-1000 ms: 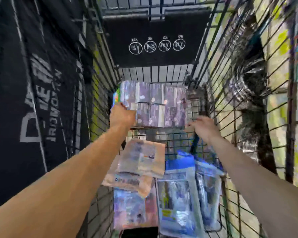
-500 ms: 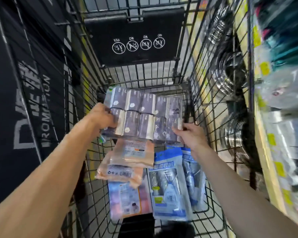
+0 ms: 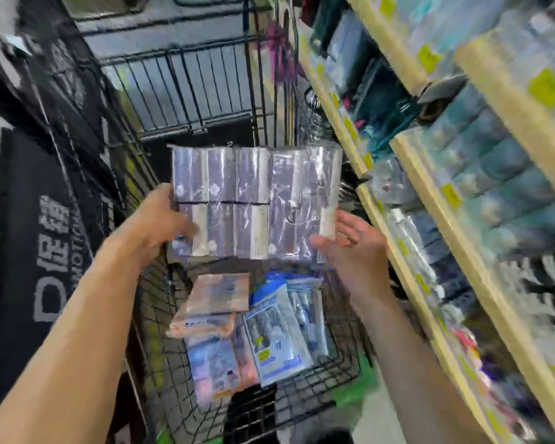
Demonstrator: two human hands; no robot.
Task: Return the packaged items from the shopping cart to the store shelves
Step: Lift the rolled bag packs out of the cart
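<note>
Clear-wrapped purple multipack [image 3: 253, 200] held above cart [image 3: 186, 91], long axis left-right, face toward camera. Left hand [image 3: 161, 219] grips left edge; right hand [image 3: 350, 238] fingers spread, supporting right corner. Shelves [image 3: 407, 200] right.

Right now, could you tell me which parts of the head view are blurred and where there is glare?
Head view: the shelves at right smear with motion blur; the multipack between the hands shows glare on its clear wrap; cart wires bow from wide-angle distortion.
</note>
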